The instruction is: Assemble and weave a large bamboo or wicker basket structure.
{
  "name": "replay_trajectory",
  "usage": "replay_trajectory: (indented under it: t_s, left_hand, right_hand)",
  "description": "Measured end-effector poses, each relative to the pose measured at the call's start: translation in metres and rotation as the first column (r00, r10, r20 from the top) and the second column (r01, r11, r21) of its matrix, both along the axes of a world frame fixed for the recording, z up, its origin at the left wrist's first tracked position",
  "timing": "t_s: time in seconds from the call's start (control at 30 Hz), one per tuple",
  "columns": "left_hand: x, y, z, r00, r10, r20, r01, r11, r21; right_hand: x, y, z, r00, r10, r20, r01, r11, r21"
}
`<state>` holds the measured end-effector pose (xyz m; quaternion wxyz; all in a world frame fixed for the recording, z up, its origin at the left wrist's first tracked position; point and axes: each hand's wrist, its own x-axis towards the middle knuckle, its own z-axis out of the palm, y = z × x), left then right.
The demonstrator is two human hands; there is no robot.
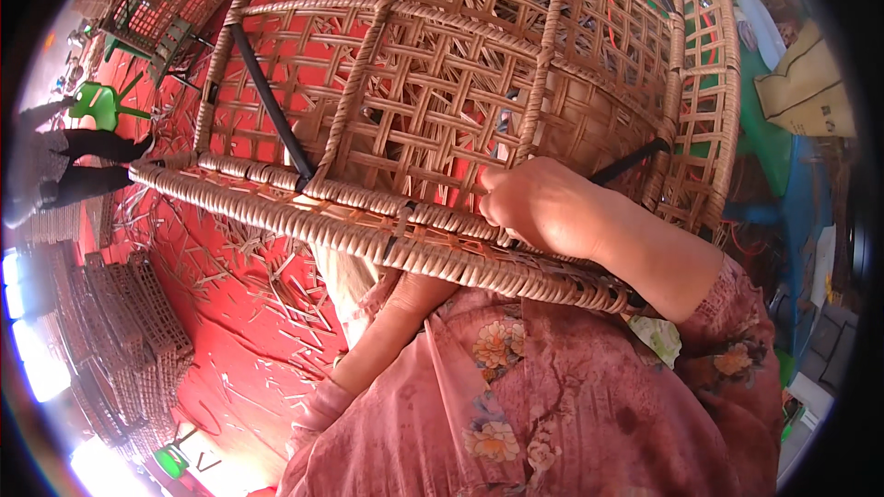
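A large openwork wicker piece (pixel 442 83), woven from tan-brown strips over a frame, tilts in front of me and fills the upper middle. Its near edge is a thick wrapped rim (pixel 304 220). My right hand (pixel 539 205) rests at the right part of this rim, knuckles up and fingers curled in against the weave. Whatever the fingertips pinch is hidden behind the hand. My left hand (pixel 425 291) reaches in underneath the rim, and the rim covers its fingers. Dark bars (pixel 269 101) slant across the frame on both sides.
Loose cut strips (pixel 276 285) litter the red floor (pixel 216 364) on the left. Stacked woven panels (pixel 120 340) stand at far left, near a green stool (pixel 97 105) and a person's dark-clothed legs (pixel 92 161). A tan bag (pixel 808 83) lies at far right.
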<state>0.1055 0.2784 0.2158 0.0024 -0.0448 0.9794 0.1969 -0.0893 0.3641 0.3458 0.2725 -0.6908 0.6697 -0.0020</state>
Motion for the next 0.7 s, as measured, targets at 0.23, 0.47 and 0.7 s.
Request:
replay_trajectory:
  t_s: [0.23, 0.47, 0.7]
  left_hand:
    - [-0.016, 0.004, 0.003, 0.977, 0.208, 0.047, -0.107, 0.289, 0.951]
    - [-0.005, 0.003, 0.018, 0.976, 0.165, 0.140, -0.163, 0.132, 0.978]
    - [0.029, 0.006, 0.000, 0.966, 0.256, 0.034, 0.009, -0.167, 0.986]
  right_hand:
    - [-0.005, -0.006, -0.007, 0.999, -0.054, 0.007, 0.054, 0.998, 0.027]
    - [0.025, -0.007, 0.055, 0.712, -0.350, 0.609, 0.444, 0.896, -0.005]
    - [0.079, -0.021, 0.078, 0.936, -0.121, 0.329, 0.164, 0.981, -0.105]
